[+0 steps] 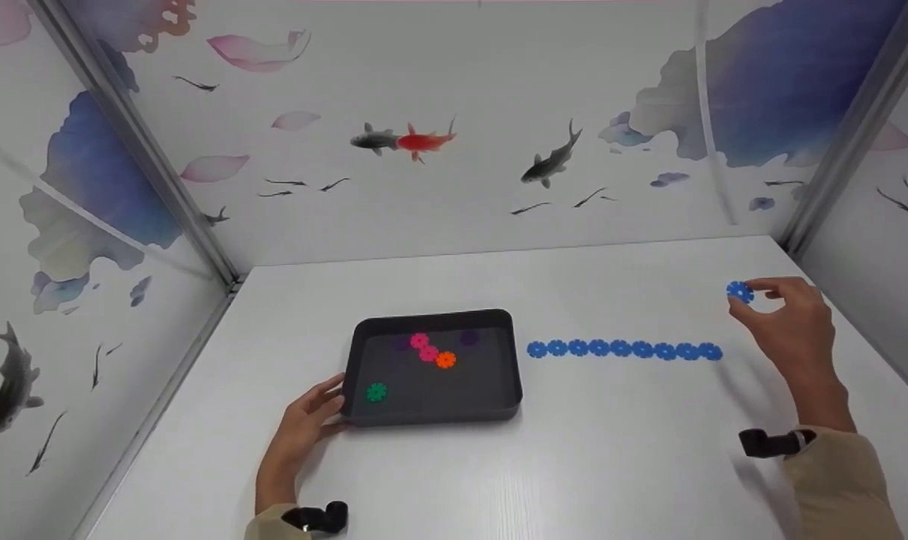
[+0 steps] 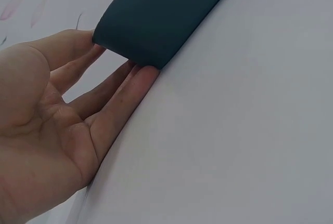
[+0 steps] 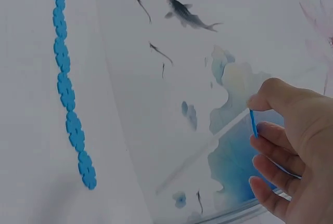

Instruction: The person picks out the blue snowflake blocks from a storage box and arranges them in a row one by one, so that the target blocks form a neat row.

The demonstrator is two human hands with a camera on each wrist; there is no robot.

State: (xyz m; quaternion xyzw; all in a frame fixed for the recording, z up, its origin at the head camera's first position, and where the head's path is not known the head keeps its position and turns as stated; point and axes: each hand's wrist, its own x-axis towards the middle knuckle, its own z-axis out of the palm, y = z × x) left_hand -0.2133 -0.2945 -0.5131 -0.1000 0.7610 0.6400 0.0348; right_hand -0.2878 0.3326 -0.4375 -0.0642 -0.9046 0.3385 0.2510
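My right hand (image 1: 799, 322) pinches a blue flower-shaped disc (image 1: 740, 292) between thumb and fingertip, raised at the right. In the right wrist view this disc (image 3: 253, 123) shows edge-on. To the left of that hand, a row of several blue flower discs (image 1: 620, 348) lies joined on the white table (image 1: 574, 465). My left hand (image 1: 308, 412) holds the near left side of a dark grey tray (image 1: 431, 416). In the left wrist view, its fingers touch the tray's wall (image 2: 151, 21) at the upper rim and bottom edge.
Inside the tray lie a green disc (image 1: 377, 391), two pink discs (image 1: 424, 347) linked with an orange disc (image 1: 446, 360), and dark purple discs (image 1: 469, 338) in the shaded back. White panels (image 1: 484, 210) painted with fish border the table at the back and sides.
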